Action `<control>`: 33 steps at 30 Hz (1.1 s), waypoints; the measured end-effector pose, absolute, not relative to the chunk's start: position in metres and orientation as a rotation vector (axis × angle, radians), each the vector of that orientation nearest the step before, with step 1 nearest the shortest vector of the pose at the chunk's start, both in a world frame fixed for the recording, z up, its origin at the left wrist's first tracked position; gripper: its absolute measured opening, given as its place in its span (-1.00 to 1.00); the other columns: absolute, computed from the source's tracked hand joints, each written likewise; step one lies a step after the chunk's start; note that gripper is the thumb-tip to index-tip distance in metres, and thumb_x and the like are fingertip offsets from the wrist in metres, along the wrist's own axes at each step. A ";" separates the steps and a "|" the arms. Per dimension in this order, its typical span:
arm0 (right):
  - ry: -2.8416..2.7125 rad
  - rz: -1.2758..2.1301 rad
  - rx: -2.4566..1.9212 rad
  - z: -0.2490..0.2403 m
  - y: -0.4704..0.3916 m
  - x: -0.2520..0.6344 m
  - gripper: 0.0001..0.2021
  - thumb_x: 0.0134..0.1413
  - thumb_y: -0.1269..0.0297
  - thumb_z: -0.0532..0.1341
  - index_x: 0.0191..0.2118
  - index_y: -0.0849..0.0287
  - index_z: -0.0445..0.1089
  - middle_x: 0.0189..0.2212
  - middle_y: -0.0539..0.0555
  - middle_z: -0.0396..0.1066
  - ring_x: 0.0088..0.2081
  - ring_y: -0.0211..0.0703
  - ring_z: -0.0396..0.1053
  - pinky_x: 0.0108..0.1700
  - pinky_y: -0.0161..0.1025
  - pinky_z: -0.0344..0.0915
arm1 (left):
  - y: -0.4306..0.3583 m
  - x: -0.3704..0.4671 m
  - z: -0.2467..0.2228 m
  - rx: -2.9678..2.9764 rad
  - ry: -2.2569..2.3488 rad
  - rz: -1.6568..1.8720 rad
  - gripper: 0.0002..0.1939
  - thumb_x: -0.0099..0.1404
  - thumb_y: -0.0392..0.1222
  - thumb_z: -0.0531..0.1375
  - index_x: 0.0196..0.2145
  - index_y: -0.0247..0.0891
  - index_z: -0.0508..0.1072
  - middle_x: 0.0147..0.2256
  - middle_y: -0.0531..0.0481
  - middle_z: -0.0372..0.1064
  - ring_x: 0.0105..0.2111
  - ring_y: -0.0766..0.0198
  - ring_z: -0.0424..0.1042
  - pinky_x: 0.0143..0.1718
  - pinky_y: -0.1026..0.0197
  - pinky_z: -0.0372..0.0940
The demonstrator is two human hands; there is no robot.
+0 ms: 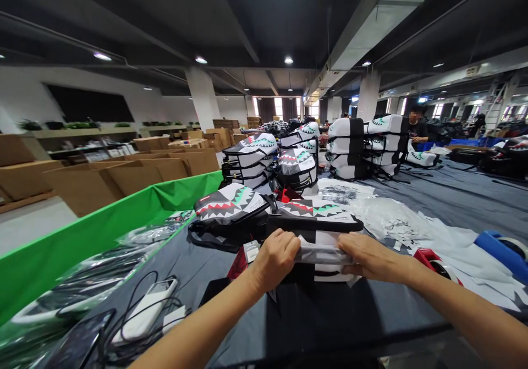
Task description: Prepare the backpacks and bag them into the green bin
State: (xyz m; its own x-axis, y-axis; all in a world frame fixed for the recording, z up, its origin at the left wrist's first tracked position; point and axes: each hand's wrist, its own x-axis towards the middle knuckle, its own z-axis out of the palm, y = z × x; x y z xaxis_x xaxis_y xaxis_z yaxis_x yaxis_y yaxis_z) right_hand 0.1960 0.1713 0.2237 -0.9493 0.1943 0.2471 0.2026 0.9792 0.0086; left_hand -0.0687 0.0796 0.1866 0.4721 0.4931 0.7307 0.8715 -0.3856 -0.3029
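A backpack (315,215) printed with a shark mouth in black, white, red and green lies flat on the grey table (330,314) in front of me. My left hand (274,258) grips its near edge on the left, fingers curled over the fabric and a clear wrapping. My right hand (369,256) holds the same edge on the right. A second such backpack (229,207) lies just behind and to the left, touching the first.
Stacks of the same backpacks (297,163) stand further back. Clear plastic bags (391,220) lie right, beside a blue tape dispenser (501,251). A white power bank (144,308) with cables sits left, by a green bin (82,242). Cardboard boxes (107,182) line the left. A person (417,127) works far right.
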 end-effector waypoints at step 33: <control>-2.194 -0.273 -0.098 0.104 0.149 0.169 -0.86 0.19 0.51 -0.02 -0.31 0.15 0.19 -0.47 0.02 0.25 -0.45 -0.16 0.17 -0.37 -0.22 0.06 | 0.046 -0.043 0.111 -1.719 -1.160 -0.885 -0.67 0.36 -0.40 -0.12 -0.54 -0.20 0.17 -0.60 0.02 0.19 -0.56 0.23 0.16 -0.46 0.17 0.09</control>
State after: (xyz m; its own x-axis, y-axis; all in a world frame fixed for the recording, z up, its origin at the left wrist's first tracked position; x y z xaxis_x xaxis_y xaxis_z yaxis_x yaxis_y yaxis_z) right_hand 0.1695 0.1487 0.1041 -0.5959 -0.0284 0.8025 0.1692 0.9725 0.1600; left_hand -0.0435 0.0464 0.1106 0.3164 0.3360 0.8871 0.9444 -0.1996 -0.2612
